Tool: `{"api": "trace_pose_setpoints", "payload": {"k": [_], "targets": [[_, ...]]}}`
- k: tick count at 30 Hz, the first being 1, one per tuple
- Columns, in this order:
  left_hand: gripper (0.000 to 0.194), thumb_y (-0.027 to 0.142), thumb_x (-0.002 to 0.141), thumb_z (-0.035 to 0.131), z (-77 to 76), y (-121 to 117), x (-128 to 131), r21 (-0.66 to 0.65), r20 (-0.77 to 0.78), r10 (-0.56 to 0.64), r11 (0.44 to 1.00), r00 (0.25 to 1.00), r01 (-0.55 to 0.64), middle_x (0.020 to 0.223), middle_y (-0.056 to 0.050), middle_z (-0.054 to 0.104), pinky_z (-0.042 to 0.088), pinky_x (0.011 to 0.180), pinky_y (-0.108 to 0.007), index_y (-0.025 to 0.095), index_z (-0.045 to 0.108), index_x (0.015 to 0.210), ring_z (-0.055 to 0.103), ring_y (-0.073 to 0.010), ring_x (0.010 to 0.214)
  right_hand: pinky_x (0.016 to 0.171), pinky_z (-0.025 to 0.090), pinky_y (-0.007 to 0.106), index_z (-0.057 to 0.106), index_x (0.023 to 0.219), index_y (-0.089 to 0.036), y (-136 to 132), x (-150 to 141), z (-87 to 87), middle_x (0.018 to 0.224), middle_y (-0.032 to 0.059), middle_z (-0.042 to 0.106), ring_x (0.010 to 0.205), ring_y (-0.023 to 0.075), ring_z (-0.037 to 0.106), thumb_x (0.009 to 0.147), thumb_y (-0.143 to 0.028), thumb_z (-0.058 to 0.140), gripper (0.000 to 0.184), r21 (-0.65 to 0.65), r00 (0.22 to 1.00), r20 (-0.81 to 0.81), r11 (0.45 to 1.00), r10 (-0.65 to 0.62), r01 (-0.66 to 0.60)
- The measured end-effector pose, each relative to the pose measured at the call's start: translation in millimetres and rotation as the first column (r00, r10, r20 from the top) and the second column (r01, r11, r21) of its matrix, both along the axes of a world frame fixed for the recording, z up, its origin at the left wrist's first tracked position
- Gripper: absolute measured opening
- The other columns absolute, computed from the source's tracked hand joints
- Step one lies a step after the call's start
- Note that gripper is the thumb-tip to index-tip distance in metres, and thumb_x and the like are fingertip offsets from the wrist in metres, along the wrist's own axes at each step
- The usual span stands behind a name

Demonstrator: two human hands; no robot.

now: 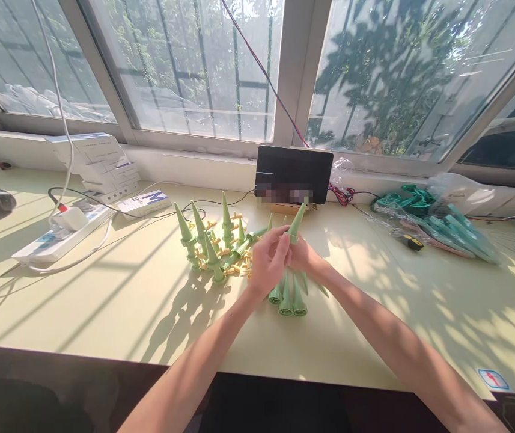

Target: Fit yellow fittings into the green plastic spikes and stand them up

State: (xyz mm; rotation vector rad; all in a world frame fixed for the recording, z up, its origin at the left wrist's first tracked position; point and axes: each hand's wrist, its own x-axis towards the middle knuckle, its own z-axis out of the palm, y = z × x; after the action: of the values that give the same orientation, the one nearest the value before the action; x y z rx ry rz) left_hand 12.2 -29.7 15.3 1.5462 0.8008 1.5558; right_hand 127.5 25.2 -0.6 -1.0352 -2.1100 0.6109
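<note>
A green hollow plastic cone spike [297, 223] points up and to the right between my two hands. My left hand [268, 258] is closed, its thumb and fingers pressed together at the cone's lower end. Behind it, my right hand [303, 252] is closed around the same end; its fingers are mostly hidden. Several loose green cones [286, 304] lie under my hands, open ends toward me. To the left, several assembled green spikes [213, 260] stand upright on the table. Small tan valve-like pieces [238, 270] are scattered among them.
A dark-screened tablet [293, 174] leans at the window sill. Left are a white power strip [65, 231], cables and stacked white boxes [99, 162]. On the right lie green plastic bags [455, 231] and a black-and-yellow tool [411, 242]. The table's front edge [329, 385] is near me.
</note>
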Motion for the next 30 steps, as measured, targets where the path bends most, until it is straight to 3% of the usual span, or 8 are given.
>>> {"api": "trace_pose_setpoints", "payload": {"k": [5, 7, 10, 13, 17, 22, 26, 30], "targets": [[0.036, 0.045, 0.089, 0.055, -1.2, 13, -7, -0.129, 0.148, -0.012, 0.991, 0.989, 0.031, 0.049, 0.005, 0.046, 0.030, 0.038, -0.022, 0.017, 0.062, 0.111, 0.040, -0.0086, 0.040, 0.051, 0.043, 0.024, 0.058, 0.074, -0.018, -23, 28, 9.2, 0.055, -0.0023, 0.059, 0.046, 0.0114, 0.055, 0.083, -0.028, 0.056, 0.014, -0.100, 0.967, -0.158, 0.978, -0.199, 0.185], [0.036, 0.046, 0.087, 0.057, -3.5, 17, -8, -0.175, 0.168, -0.021, 0.983, 0.986, 0.051, 0.049, 0.005, 0.046, 0.029, 0.037, -0.021, 0.017, 0.063, 0.108, 0.040, -0.0083, 0.040, 0.048, 0.043, 0.025, 0.058, 0.074, -0.018, -29, 41, 4.4, 0.063, 0.0012, 0.065, 0.048, 0.0129, 0.058, 0.081, -0.035, 0.061, 0.019, -0.159, 0.940, -0.268, 0.972, -0.212, 0.174], [0.037, 0.045, 0.085, 0.060, -6.8, 19, -7, -0.255, 0.147, -0.033, 0.965, 0.989, 0.070, 0.053, 0.004, 0.046, 0.030, 0.037, -0.021, 0.016, 0.063, 0.108, 0.042, -0.0085, 0.043, 0.037, 0.035, 0.023, 0.057, 0.070, -0.019, -35, 53, -5.5, 0.054, 0.0000, 0.060, 0.042, 0.0123, 0.052, 0.075, -0.045, 0.069, 0.030, -0.326, 0.864, -0.421, 0.935, -0.277, 0.141], [0.038, 0.045, 0.084, 0.061, -9.4, 20, -7, -0.307, 0.121, -0.063, 0.947, 0.991, 0.098, 0.057, 0.003, 0.047, 0.032, 0.038, -0.021, 0.017, 0.064, 0.109, 0.045, -0.0090, 0.046, 0.034, 0.034, 0.021, 0.054, 0.068, -0.019, -36, 55, -9.6, 0.056, -0.0008, 0.059, 0.043, 0.0114, 0.051, 0.067, -0.047, 0.077, 0.036, -0.408, 0.783, -0.540, 0.910, -0.309, 0.078], [0.037, 0.045, 0.083, 0.063, -11.6, 19, -5, -0.350, 0.086, -0.123, 0.925, 0.989, 0.145, 0.062, 0.001, 0.051, 0.038, 0.041, -0.022, 0.017, 0.064, 0.108, 0.049, -0.0100, 0.050, 0.033, 0.032, 0.020, 0.053, 0.075, -0.019, -38, 52, -5.1, 0.066, -0.0014, 0.062, 0.040, 0.0076, 0.048, 0.063, -0.042, 0.081, 0.038, -0.420, 0.686, -0.650, 0.907, -0.326, 0.033], [0.037, 0.044, 0.082, 0.064, -12.2, 17, -2, -0.354, 0.114, -0.177, 0.912, 0.978, 0.206, 0.068, 0.000, 0.054, 0.040, 0.041, -0.022, 0.017, 0.063, 0.108, 0.053, -0.0120, 0.057, 0.033, 0.034, 0.019, 0.059, 0.114, -0.026, -39, 48, -5.8, 0.079, -0.0024, 0.061, 0.042, 0.0071, 0.052, 0.069, -0.037, 0.077, 0.050, -0.395, 0.671, -0.684, 0.918, -0.284, -0.014], [0.036, 0.043, 0.081, 0.065, -12.0, 17, 0, -0.347, 0.126, -0.177, 0.914, 0.976, 0.211, 0.077, -0.002, 0.055, 0.043, 0.043, -0.022, 0.017, 0.064, 0.105, 0.054, -0.0122, 0.062, 0.031, 0.033, 0.020, 0.069, 0.096, -0.019, -39, 45, -10.7, 0.083, 0.0022, 0.064, 0.042, 0.0074, 0.053, 0.071, -0.039, 0.075, 0.033, -0.393, 0.697, -0.651, 0.919, -0.300, 0.029], [0.035, 0.042, 0.081, 0.065, -12.7, 18, 0, -0.348, 0.154, -0.183, 0.910, 0.971, 0.226, 0.088, -0.004, 0.056, 0.045, 0.047, -0.022, 0.016, 0.065, 0.104, 0.054, -0.0112, 0.064, 0.031, 0.034, 0.021, 0.069, 0.085, -0.016, -41, 44, -7.0, 0.079, 0.0046, 0.067, 0.042, 0.0101, 0.055, 0.068, -0.041, 0.077, 0.032, -0.369, 0.667, -0.668, 0.925, -0.329, 0.087]]}}
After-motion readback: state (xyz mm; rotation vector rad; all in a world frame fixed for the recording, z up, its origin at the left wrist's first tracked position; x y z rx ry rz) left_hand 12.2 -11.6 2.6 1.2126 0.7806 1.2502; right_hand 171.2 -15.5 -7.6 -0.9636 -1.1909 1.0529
